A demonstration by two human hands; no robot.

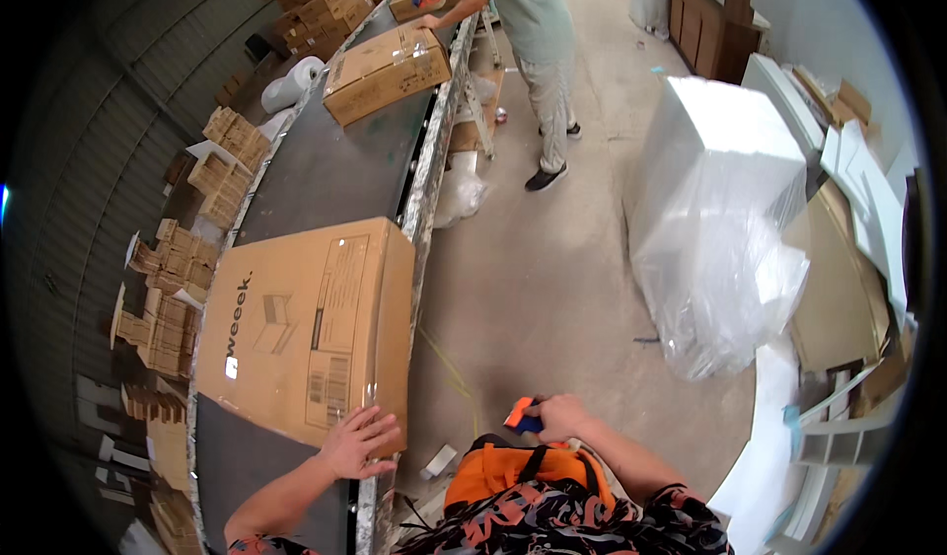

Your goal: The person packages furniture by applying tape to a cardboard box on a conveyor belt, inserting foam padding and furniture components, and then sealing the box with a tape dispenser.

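cardboard box (pixel 311 323) lying flat on the long dark table (pixel 326 170), your left hand (pixel 357 444) resting on its near corner with fingers (pixel 375 421) spread, while your right hand (pixel 557 417), beside the table, pinches a blue-and-orange tape dispenser (pixel 523 417) above your orange pouch (pixel 513 471).

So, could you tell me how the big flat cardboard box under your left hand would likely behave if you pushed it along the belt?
The cardboard box looks rigid and taped, so it should slide flat on the dark belt. Broad and low, it is unlikely to tip. Its near corner overhangs, so it may pivot.
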